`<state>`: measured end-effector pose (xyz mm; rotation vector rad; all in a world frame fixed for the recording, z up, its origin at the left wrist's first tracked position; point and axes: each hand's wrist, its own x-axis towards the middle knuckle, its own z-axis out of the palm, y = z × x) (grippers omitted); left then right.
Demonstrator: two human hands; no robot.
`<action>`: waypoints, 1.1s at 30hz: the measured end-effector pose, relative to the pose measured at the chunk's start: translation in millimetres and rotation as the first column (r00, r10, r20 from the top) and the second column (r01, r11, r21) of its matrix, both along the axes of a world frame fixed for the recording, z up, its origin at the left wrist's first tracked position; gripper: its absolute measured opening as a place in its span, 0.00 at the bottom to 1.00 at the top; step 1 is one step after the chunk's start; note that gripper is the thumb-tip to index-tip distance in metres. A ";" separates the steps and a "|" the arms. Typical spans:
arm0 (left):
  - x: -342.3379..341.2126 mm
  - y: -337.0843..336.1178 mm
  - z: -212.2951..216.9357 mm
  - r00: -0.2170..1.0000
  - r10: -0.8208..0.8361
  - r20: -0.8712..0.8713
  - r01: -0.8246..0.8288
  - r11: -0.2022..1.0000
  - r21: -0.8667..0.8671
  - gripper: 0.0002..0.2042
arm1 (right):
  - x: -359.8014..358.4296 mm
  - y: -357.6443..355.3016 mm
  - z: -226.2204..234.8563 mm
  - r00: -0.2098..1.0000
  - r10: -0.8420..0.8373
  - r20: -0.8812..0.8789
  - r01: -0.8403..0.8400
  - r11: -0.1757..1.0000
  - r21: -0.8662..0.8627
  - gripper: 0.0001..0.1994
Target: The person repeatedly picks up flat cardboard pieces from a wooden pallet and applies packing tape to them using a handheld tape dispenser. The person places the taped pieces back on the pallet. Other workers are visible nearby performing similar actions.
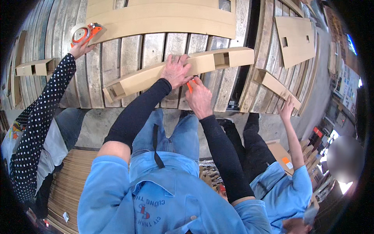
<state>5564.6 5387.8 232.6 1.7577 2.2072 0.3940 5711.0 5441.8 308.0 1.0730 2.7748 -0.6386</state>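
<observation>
A long, narrow folded cardboard piece [156,73] lies slantwise across the wooden slats in front of me, with a square cutout near each end. My left hand [176,71] presses on its middle, fingers laid over the top and holding nothing. Just right of it and nearer to me, my right hand [199,97] is closed around a small orange-handled tool [189,86] at the cardboard's near edge. Most of that tool is hidden in the fist, so its kind cannot be made out.
A large flat cardboard sheet [167,23] lies at the far side of the slatted table [152,50]. On the left, a co-worker's hand [81,50] holds an orange tape dispenser [86,34]. A co-worker on the right touches another narrow cardboard piece [281,89]. Stacked cardboard [74,187] stands at lower left.
</observation>
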 end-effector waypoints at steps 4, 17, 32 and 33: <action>4.5 16.1 8.9 1.000 0.008 0.004 -0.008 0.992 -0.127 0.27 | -11.3 10.3 -4.8 0.932 0.072 0.355 -0.049 0.996 -0.073 0.08; -69.5 -70.2 25.0 0.979 0.188 -0.079 -0.203 0.929 -0.309 0.34 | 155.2 27.8 25.3 0.878 -0.434 0.203 0.473 0.853 -0.219 0.23; -11.6 -17.8 37.5 0.966 0.247 -0.080 -0.258 0.946 -0.194 0.33 | 374.7 18.0 -32.1 -0.152 -0.872 0.465 -0.099 -0.455 -0.885 0.29; 13.9 9.2 24.7 0.983 0.183 -0.034 -0.185 0.979 -0.081 0.32 | 375.2 26.8 -38.6 -0.206 -0.856 0.474 -0.148 -0.452 -0.880 0.29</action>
